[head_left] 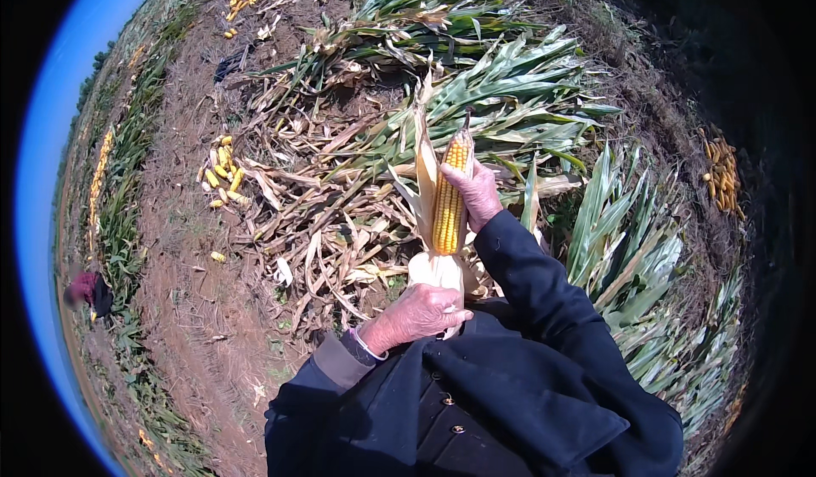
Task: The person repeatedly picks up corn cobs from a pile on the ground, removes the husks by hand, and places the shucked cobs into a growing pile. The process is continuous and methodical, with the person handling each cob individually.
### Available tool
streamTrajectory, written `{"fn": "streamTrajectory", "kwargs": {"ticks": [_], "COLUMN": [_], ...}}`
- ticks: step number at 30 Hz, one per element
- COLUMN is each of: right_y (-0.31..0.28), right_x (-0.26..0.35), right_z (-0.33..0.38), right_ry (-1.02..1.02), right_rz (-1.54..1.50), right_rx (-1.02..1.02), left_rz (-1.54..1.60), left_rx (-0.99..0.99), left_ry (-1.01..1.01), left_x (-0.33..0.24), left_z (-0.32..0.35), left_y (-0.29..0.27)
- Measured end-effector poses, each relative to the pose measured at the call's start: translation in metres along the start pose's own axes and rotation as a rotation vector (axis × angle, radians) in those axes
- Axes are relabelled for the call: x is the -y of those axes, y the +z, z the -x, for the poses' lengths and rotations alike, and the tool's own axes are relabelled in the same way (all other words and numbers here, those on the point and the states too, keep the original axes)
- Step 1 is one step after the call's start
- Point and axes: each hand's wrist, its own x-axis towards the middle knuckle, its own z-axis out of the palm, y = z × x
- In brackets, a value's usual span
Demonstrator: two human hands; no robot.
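A yellow ear of corn (450, 201) stands upright in front of my body, its kernels bare on the side that shows. Pale husk (426, 171) is peeled away along its left side, and more husk (435, 271) hangs below its base. My right hand (478, 193) wraps the upper part of the ear from the right, thumb across the kernels. Lower down, my left hand (421, 316) is closed around the pulled-down husk at the base. The stem end is hidden behind the left fingers.
Cut corn stalks (501, 86) and dry husks (340, 239) cover the ground ahead. Small heaps of husked ears lie at left (223, 171), far left and right (722, 175). A single ear (218, 257) lies on bare soil. Another person (90, 293) is at the far left.
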Motion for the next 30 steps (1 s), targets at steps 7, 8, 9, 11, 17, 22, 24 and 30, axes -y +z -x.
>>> {"fn": "streamTrajectory", "kwargs": {"ticks": [7,8,9,11,17,22,24,30], "right_y": [0.014,0.017,0.019,0.022,0.014,0.009,0.008,0.015], "right_x": [0.014,0.013,0.01,0.012,0.006,-0.014,-0.018,-0.011], "right_z": [0.033,0.037,0.04,0.045,0.047,0.049,0.049,0.054], "right_ry": [-0.195,-0.17,-0.142,-0.123,-0.096,-0.019,-0.031,0.006], "right_rz": [0.439,0.44,0.435,0.512,0.528,0.417,0.416,0.371], "right_rx": [0.36,0.371,0.382,0.423,0.458,0.465,0.471,0.458], "left_rz": [0.379,0.226,0.121,0.226,0.138,0.025,0.015,-0.161], "left_rx": [-0.805,-0.823,-0.834,-0.803,-0.883,-0.889,-0.893,-0.856], "left_ry": [-0.167,-0.198,-0.241,-0.25,-0.117,-0.137,-0.149,-0.187], "left_x": [-0.014,-0.016,-0.012,-0.001,0.007,0.003,0.004,0.021], "left_z": [-0.05,-0.054,-0.055,-0.05,-0.042,-0.037,-0.036,-0.032], "left_y": [-0.075,-0.081,-0.08,-0.073,-0.056,-0.056,-0.057,-0.05]}}
